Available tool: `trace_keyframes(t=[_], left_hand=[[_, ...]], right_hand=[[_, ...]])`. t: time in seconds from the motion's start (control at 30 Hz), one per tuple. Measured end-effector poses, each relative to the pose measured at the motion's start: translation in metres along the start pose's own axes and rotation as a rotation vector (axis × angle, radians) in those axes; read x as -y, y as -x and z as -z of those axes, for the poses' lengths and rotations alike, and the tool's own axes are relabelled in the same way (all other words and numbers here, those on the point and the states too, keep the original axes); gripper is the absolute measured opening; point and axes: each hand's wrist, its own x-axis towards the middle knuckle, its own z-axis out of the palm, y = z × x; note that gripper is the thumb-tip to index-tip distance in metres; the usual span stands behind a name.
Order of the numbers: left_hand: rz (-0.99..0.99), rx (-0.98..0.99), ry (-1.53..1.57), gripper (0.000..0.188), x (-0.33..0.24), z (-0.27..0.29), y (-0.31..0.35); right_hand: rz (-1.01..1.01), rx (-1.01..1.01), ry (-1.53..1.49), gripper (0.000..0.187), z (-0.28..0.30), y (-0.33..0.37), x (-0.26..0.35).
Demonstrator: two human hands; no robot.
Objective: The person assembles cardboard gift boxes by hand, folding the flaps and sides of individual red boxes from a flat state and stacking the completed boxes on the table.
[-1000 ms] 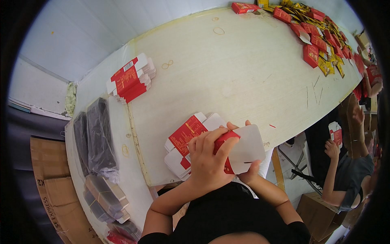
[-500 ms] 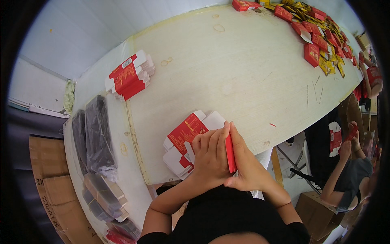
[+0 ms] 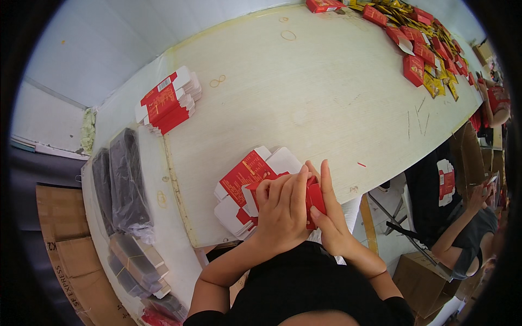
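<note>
Between my two hands is a small red carton [image 3: 315,200], partly opened out into a box shape. My left hand [image 3: 284,209] lies over its left side with the fingers together, hiding much of it. On the right side, my right hand [image 3: 333,220] grips it with the thumb on the near part and the fingers stretched along the far side. Just left of my hands, flat red-and-white cartons [image 3: 246,176] lie on the table's near edge, partly covered by my left hand.
A stack of flat cartons [image 3: 167,103] sits at the table's left. Plastic-wrapped dark packs [image 3: 129,179] lie beyond the seam. Red boxes [image 3: 414,69] and yellow sachets [image 3: 433,86] are heaped far right. A co-worker's arm [image 3: 459,228] handles something at right. Rubber bands [image 3: 288,35] lie on the table [image 3: 272,103].
The carton between my hands has gone from flat and edge-on to opened out. My right thumb has come up onto it. The co-worker's hands at the right have moved.
</note>
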Motion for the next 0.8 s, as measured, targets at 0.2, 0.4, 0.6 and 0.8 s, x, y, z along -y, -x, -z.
trace_keyframes(t=[0.2, 0.4, 0.6, 0.8], left_hand=[[0.062, -0.075, 0.037, 0.073, 0.0007, -0.0029, -0.0028], [0.051, -0.083, 0.005, 0.065, 0.0010, -0.0010, 0.0003], [0.053, -0.139, 0.035, 0.068, 0.0020, -0.0055, 0.0042], [0.067, -0.061, -0.051, 0.060, 0.0006, -0.0085, 0.0058]], right_hand=[[-0.022, -0.048, -0.118, 0.067, 0.0035, 0.0018, -0.0018], [0.008, -0.043, -0.114, 0.067, 0.0027, 0.0028, -0.0018], [0.002, 0.028, -0.080, 0.067, 0.0073, 0.0017, -0.0012], [0.206, 0.014, 0.261, 0.072, 0.0031, -0.0004, -0.0024]])
